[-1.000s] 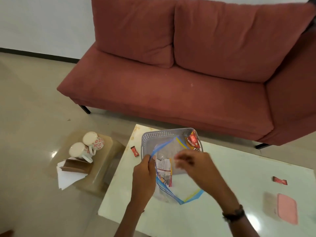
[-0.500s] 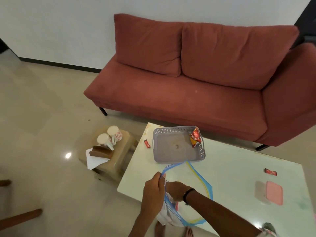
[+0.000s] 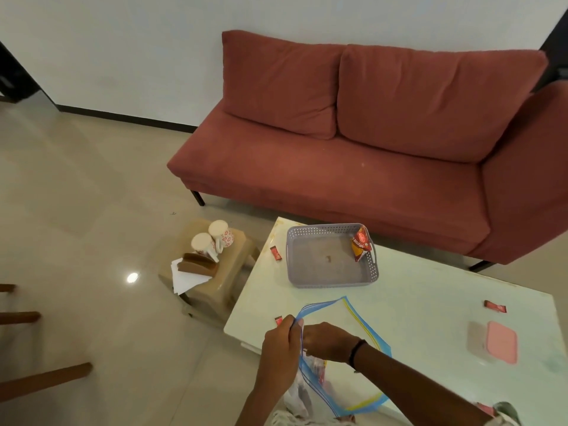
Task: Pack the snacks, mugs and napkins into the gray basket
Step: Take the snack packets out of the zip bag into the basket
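Note:
The gray basket (image 3: 330, 278) stands on the white table (image 3: 430, 302) with one red snack packet (image 3: 360, 242) leaning inside its right wall. My left hand (image 3: 278, 348) pinches the blue rim of a clear zip bag (image 3: 347, 364) at the table's near edge. My right hand (image 3: 327, 341) reaches into the bag's mouth; what it grips is hidden. Two floral mugs (image 3: 212, 239) and white napkins (image 3: 184, 276) sit on a low stool (image 3: 227, 272) left of the table. Small red snack bars lie at the basket's left (image 3: 275, 253), by my left hand (image 3: 278, 320) and at the right (image 3: 495, 307).
A pink-lidded container (image 3: 498, 342) rests on the table's right side. A brown napkin holder (image 3: 196, 265) stands on the stool. A red sofa (image 3: 353, 167) runs behind the table. Wooden chair legs (image 3: 37, 382) reach in from the left over the tiled floor.
The zip bag came away from over the basket toward the table's near edge. My right hand went into its mouth. The view pulled back and shifted left.

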Motion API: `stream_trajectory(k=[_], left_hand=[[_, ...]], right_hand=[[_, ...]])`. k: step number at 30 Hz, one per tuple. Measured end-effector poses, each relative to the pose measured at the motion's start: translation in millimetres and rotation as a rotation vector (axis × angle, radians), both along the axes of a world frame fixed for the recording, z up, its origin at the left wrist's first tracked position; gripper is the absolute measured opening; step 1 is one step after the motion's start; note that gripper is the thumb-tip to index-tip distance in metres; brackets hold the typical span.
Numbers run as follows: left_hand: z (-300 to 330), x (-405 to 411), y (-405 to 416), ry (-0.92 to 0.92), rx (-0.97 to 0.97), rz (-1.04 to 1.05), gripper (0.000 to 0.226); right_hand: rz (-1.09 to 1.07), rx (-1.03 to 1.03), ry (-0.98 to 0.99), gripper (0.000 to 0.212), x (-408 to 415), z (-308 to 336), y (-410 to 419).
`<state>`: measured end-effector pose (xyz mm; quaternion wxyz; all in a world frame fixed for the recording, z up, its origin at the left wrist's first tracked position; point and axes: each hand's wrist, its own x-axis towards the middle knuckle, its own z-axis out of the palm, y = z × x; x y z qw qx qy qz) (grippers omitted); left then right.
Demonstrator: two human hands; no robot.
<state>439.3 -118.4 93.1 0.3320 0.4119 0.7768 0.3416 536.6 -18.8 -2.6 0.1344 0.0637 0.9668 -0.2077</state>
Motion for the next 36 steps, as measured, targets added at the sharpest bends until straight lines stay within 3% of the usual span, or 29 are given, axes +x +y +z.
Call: stream_trajectory(k=[6,10,16,19,22,30,36], left_hand=[[2.4,-11.0,-2.4,0.053,0.007,-0.051,0.027],[8.8,-24.2,-0.5,0.073,0.008,-0.118,0.02],[15.4,-38.9,1.7,0.05,0.024,-0.181,0.031],[13.5,-43.5,-1.7,0.034,0.02,-0.141,0.035],[9.6,-42.3,-4.7,0.06,0.025,-0.099,0.031],[-15.5,-40.9,17.2,0.093,-0.08,0.1,0.032],[-17.1,-44.9,45.7,0.039,-0.072,0.22,0.04]], right_hand=[[-0.186,0.013,0.098,0.026,-4.9,-2.5,-9.3],[-0.112,0.024,0.137,0.015,-13.8,15.7,-9.3],[0.037,0.134,0.052,0.037,-35.3,24.9,-5.4],[0.073,0.212,-0.072,0.008,-42.5,22.7,-5.9],[0.023,0.221,-0.092,0.02,-41.2,22.2,-6.4],[-0.246,0.261,-0.042,0.015,-29.3,80.4,14.0],[-0.691,0.17,0.159,0.023,-5.8,139.9,53.5]])
